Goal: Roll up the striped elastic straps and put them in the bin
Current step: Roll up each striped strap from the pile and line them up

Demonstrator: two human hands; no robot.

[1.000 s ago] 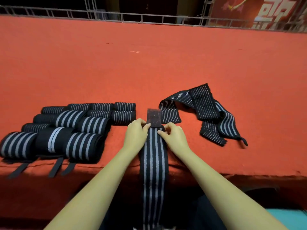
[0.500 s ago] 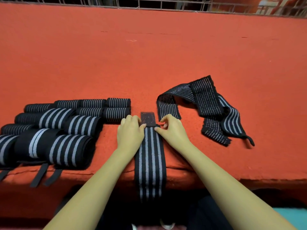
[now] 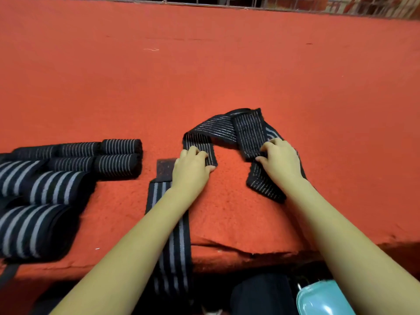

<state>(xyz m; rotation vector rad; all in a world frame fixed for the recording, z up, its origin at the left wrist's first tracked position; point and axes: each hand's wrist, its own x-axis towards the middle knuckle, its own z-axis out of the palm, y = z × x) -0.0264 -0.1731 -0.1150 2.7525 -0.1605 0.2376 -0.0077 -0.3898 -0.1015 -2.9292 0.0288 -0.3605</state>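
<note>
A loose black strap with thin pale stripes (image 3: pixel 223 130) lies crumpled on the red table (image 3: pixel 227 76). My left hand (image 3: pixel 192 168) holds its left end, fingers curled on top and thumb at the strap's edge. My right hand (image 3: pixel 280 159) grips a folded part on the right. A second strap with wide grey stripes (image 3: pixel 170 237) lies flat under my left forearm and hangs over the front edge, its dark velcro tab (image 3: pixel 164 168) just left of my left hand. No bin shows.
Several rolled striped straps (image 3: pixel 68 176) are stacked in rows at the left, some with tabs hanging over the front edge. A teal object (image 3: pixel 322 301) sits below the table at bottom right. A metal rail (image 3: pixel 227 3) runs along the far edge.
Both hands left the wide-striped strap and moved up and right onto the loose thin-striped strap. The wide-striped strap stays flat. The camera view has shifted right and closer.
</note>
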